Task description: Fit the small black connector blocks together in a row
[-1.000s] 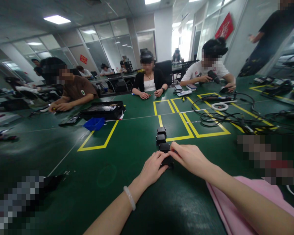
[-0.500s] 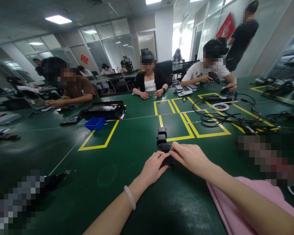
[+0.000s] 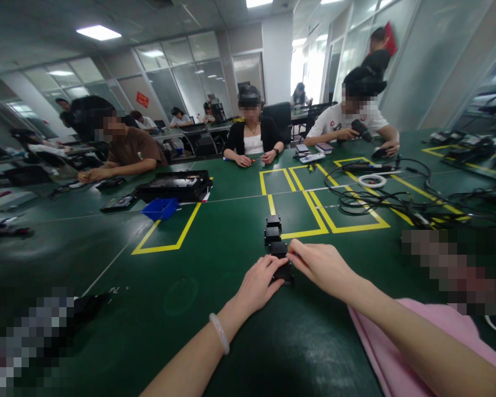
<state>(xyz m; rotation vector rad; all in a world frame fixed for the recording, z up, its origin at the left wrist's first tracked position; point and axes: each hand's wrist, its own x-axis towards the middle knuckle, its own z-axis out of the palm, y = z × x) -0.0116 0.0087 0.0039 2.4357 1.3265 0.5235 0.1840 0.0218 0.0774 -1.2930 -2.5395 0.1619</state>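
Observation:
Several small black box-shaped parts stand in a row on the green table, leading away from me. My left hand has its fingers and thumb around the nearest black box, which is partly covered by them. My right hand is closed in a pinch at the far right corner of that box; whatever its fingertips hold is hidden. Just beyond is a second black box, close to the right fingertips. Farther up the row sit another black box and the farthest one.
Yellow tape marks rectangles on the table. A blue tray and a black case are at the left. Black cables and a white ring lie at the right. Pink cloth is under my right forearm. Co-workers sit opposite.
Both of my hands stay almost in place, with only a slight shift of the right fingers. The person walking at the back right has moved farther off.

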